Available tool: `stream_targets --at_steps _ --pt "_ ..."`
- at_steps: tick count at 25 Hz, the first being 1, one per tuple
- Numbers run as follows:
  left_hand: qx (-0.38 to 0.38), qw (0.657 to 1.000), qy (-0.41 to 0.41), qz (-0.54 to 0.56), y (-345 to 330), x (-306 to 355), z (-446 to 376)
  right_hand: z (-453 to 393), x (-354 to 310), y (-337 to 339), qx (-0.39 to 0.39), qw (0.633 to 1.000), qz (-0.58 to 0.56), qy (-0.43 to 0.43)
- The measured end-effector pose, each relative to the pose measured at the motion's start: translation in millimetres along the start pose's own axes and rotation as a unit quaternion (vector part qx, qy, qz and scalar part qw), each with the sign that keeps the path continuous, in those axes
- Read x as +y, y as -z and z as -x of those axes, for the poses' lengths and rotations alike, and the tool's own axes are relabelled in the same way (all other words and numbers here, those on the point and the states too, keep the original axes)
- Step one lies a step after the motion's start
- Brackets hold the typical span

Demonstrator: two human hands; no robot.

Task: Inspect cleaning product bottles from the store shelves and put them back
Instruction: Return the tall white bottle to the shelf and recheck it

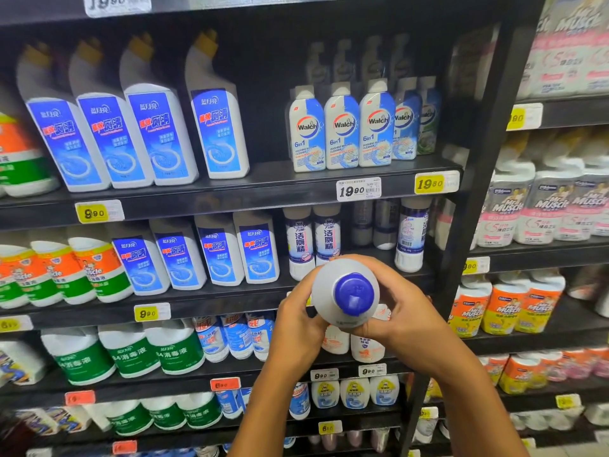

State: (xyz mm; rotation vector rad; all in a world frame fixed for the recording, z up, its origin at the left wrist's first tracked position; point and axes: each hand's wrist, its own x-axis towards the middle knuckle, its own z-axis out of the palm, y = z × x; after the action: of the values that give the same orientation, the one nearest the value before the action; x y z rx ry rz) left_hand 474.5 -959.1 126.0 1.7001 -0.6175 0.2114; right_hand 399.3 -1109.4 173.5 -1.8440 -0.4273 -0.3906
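bottle [333, 291]: white plastic, blue cap [353, 293] toward the camera; held in front of the shelves [230, 196], off any shelf board
left hand [298, 319]: fingers curled round the bottle's left side; firm hold
right hand [400, 313]: fingers wrapped round the right side and underside; firm hold
handling: rigid walls, smooth and likely slippery; probably moderately heavy if full; grip the body below the shoulder, not the cap
return slot: likely the gap beside matching bottles [313, 240] on the shelf behind; judgement only
risk: neighbours stand close; may tip on re-entry
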Motion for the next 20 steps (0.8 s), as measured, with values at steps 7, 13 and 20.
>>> stream_targets --at_steps 7,13,20 --pt "-0.076 0.996 0.036 0.019 7 -4 10 1 6 3 -0.001 0.999 -0.047 -0.016" --pt "-0.096 0.994 0.05 0.019 11 2 18 -2 10 2 0.026 0.997 -0.07 -0.018" --pt "-0.202 0.96 0.127 0.149 22 13 27 -14 8 -3 0.12 0.977 -0.176 -0.023"
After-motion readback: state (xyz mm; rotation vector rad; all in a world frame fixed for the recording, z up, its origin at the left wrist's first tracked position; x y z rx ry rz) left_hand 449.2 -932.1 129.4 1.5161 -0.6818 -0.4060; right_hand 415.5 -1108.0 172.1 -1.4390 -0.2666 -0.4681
